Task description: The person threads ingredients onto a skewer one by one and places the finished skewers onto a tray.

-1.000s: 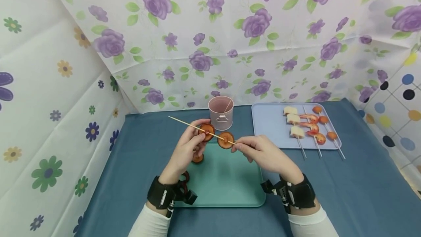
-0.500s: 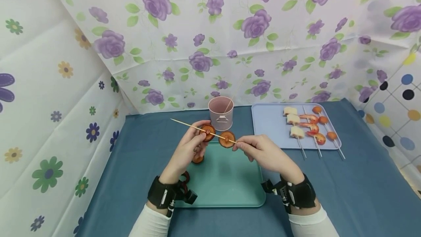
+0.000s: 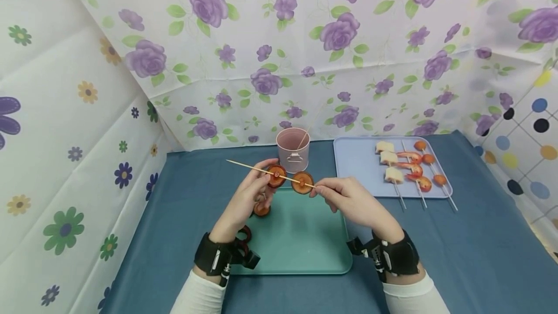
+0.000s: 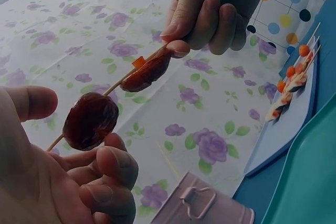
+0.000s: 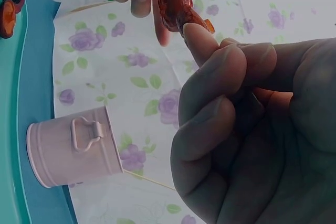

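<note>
A thin bamboo skewer (image 3: 246,164) is threaded through two brown toy mushroom caps, one on the left (image 3: 276,176) and one on the right (image 3: 302,182). My right hand (image 3: 348,198) pinches the skewer's end close beside the right cap. My left hand (image 3: 241,200) lies around the left cap; in the left wrist view its thumb (image 4: 39,102) stands apart from that cap, while its bent fingers (image 4: 113,163) are just under it. Whether those fingers touch the cap cannot be told. Both hands are above the far edge of a green tray (image 3: 301,236).
More mushroom pieces (image 3: 261,209) lie at the tray's left side, partly hidden by my left arm. Behind stands a pink bucket (image 3: 293,151) with a stick leaning in it. To the right, a pale blue tray (image 3: 355,166) holds several loaded skewers (image 3: 416,168).
My left thumb has lifted away from the left mushroom cap. The skewer and both caps have shifted slightly right, and my right hand with them.
</note>
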Motion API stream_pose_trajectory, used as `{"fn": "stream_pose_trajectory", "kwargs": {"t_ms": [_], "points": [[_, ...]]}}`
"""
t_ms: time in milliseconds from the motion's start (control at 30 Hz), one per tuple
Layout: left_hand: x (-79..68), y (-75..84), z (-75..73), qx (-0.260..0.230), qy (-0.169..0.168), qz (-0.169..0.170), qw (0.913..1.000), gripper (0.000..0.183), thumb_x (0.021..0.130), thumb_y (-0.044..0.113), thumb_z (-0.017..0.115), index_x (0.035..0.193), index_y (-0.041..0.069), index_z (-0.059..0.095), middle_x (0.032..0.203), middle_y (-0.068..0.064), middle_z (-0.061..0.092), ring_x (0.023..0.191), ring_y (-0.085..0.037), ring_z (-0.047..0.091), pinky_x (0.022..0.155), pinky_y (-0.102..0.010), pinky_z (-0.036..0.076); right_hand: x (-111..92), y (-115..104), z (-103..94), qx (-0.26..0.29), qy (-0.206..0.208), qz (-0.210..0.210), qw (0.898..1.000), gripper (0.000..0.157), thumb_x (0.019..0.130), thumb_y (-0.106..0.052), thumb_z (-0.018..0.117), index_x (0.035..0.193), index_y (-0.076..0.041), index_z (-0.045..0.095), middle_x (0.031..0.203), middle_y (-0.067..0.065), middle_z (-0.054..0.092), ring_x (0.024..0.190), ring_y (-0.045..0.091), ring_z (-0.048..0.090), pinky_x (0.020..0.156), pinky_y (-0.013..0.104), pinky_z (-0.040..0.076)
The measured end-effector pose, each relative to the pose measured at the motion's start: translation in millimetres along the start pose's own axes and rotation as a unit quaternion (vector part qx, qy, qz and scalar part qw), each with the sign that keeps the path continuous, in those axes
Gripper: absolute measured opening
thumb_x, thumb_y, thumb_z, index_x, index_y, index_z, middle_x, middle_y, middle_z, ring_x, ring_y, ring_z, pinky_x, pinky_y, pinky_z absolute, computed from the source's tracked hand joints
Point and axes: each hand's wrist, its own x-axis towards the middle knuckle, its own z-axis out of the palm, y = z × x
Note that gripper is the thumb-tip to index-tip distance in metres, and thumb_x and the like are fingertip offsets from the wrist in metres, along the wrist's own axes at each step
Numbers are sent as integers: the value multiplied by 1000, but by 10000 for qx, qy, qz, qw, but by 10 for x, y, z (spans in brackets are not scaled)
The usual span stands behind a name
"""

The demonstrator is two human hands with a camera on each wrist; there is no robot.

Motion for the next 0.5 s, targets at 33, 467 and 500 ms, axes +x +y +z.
{"fn": "stream_pose_trajectory", "kwargs": {"t_ms": [33,467,500], "points": [[-1,-1,-6,35,-12,-12,10000,54,117,33,40,165,10,35,98,-13,56,58,-22,49,50,-28,39,-3,2,-2,3,18,6,10000,29,117,-27,51,113,-22,79,65,-3,56,58,22,56,57,32,44],[-14,46,-129,343,-253,-44,9991,49,114,26,39,160,8,39,102,-20,57,63,-35,50,51,-30,37,-29,26,-66,52,319,50,9995,31,117,-28,49,114,-20,78,67,-1,56,57,25,54,54,33,41],[-15,39,-151,402,-205,-104,9989,48,115,26,39,158,7,41,101,-19,57,63,-37,49,52,-31,37,-27,25,-65,62,343,51,9994,31,117,-27,49,114,-19,78,67,-1,56,57,25,54,53,32,41]]}}
